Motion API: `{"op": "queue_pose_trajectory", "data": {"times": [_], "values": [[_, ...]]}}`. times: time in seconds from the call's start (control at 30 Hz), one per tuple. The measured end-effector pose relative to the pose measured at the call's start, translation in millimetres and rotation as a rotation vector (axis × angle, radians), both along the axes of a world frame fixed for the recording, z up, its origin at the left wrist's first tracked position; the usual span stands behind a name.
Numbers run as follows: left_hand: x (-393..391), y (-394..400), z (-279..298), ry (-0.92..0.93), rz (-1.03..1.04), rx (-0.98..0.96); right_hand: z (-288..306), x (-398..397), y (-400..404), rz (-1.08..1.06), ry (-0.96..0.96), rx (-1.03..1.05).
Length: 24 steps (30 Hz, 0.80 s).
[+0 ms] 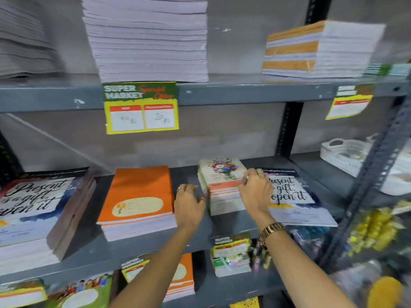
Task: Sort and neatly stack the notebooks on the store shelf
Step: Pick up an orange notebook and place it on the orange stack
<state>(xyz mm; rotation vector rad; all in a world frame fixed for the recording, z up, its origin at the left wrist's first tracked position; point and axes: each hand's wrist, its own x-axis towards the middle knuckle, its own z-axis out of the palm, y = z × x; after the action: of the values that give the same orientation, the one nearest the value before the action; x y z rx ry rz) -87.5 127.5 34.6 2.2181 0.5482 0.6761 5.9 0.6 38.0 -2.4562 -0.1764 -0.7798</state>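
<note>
Both hands over the middle shelf (93, 243), either side of the floral notebook stack (223, 185). Left hand (189, 206) spread loose, fingers (191, 187) open, just left of the stack's left edge, contact unclear, holding nothing. Right hand (255, 190) fingers curled on the stack's right top edge, touching the top cover; real grip or just resting, cannot tell. Orange notebook stack (138, 196) left of the left hand. "Present is a gift" notebook (295, 196) lies flat, right of the floral stack
</note>
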Motion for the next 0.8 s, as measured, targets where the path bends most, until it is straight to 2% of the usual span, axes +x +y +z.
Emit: {"op": "queue_pose_trajectory", "data": {"times": [0.27,0.57,0.7,0.8], "values": [[58,-90,-26,0.073,-0.096,-0.283,-25,41,-103,-0.135,0.208,-0.087],[97,-166,-37,0.409,-0.114,-0.452,-54,69,-178,-0.226,0.601,-0.245],[110,-180,-38,0.352,-0.017,-0.713,-59,73,-192,-0.277,0.724,-0.141],[117,-179,-40,0.333,0.076,-0.948,-59,77,-196,-0.276,0.741,-0.031]]}}
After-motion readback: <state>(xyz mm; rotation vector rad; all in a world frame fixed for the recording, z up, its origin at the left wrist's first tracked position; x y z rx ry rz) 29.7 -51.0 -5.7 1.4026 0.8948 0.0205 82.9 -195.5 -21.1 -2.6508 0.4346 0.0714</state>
